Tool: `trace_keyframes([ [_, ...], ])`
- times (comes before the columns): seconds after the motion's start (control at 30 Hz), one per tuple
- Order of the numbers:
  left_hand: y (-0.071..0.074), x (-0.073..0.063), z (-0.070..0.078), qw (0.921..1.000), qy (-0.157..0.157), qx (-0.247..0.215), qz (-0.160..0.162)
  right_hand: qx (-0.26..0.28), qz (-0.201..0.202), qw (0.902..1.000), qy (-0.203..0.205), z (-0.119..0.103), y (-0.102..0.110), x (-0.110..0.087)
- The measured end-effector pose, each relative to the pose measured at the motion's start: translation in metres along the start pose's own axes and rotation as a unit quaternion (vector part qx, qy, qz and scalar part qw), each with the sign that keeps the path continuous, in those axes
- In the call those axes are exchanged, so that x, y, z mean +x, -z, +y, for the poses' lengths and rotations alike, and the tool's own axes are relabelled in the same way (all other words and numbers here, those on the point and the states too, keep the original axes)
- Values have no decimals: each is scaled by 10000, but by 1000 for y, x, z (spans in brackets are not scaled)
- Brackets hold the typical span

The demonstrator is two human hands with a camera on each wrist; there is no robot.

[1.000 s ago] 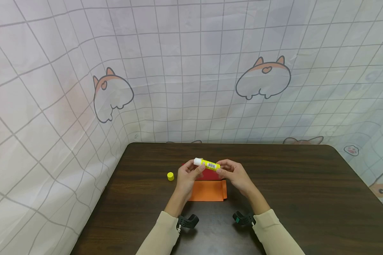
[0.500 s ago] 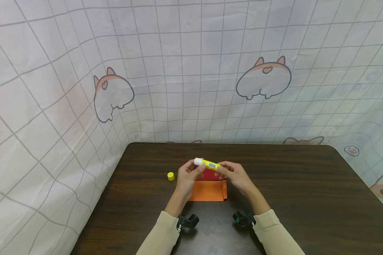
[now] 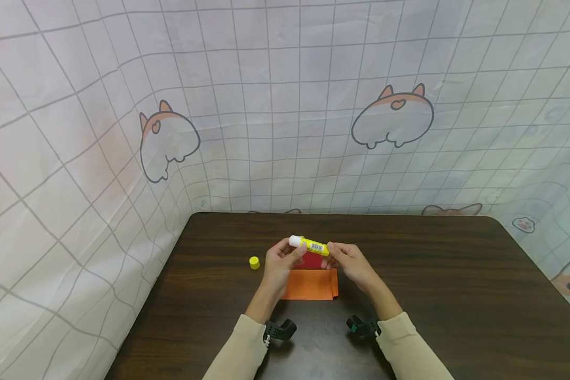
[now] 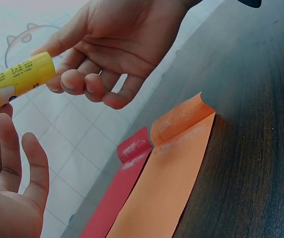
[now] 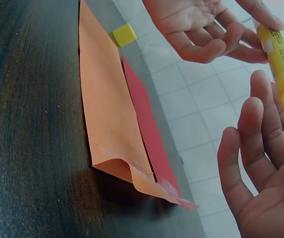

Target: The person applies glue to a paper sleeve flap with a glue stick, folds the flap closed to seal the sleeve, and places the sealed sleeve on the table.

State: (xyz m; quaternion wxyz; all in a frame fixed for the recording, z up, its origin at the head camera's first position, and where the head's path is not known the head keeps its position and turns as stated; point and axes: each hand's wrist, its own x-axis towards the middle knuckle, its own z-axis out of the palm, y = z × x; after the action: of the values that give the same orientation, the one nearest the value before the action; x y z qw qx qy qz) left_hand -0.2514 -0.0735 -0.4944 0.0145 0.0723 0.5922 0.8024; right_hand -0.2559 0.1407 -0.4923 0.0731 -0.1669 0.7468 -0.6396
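Observation:
A yellow glue stick (image 3: 317, 247) with a white end is held up over the papers, tilted slightly down to the right. My left hand (image 3: 277, 266) pinches it near the white end between thumb and fingers. At the other end, my right hand (image 3: 353, 264) has its thumb and index finger at the yellow base, its other fingers loosely bent. Below lie an orange paper strip (image 4: 167, 173) and a red paper strip (image 4: 119, 198) side by side, each with a curled-up end flap. Whitish smears show on both flaps in the left wrist view.
The yellow cap (image 3: 254, 263) stands on the dark wooden table (image 3: 432, 295), left of the papers. Behind the table hangs a white grid-patterned cloth (image 3: 275, 132) with cartoon animals. Each wrist wears a black band (image 3: 280, 330).
My right thumb has shifted up along the base of the glue stick, and the right fingers have moved slightly. My left hand, the papers and the cap stay in place.

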Motion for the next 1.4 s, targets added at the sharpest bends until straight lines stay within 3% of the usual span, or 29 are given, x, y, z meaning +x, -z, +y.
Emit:
trace_keyframes([
  [0.3,1,1,-1,10000,4,-29,26,208,176,9996,-109,-1,0,0],
  [0.53,1,1,0,9995,102,78,288,467,233,9986,-1,-2,0,-1],
  [0.83,1,0,1,9993,110,159,324,427,145,9988,173,1,-1,0],
  [1.4,3,0,0,9996,144,83,209,93,204,9997,-32,-2,0,-1],
])
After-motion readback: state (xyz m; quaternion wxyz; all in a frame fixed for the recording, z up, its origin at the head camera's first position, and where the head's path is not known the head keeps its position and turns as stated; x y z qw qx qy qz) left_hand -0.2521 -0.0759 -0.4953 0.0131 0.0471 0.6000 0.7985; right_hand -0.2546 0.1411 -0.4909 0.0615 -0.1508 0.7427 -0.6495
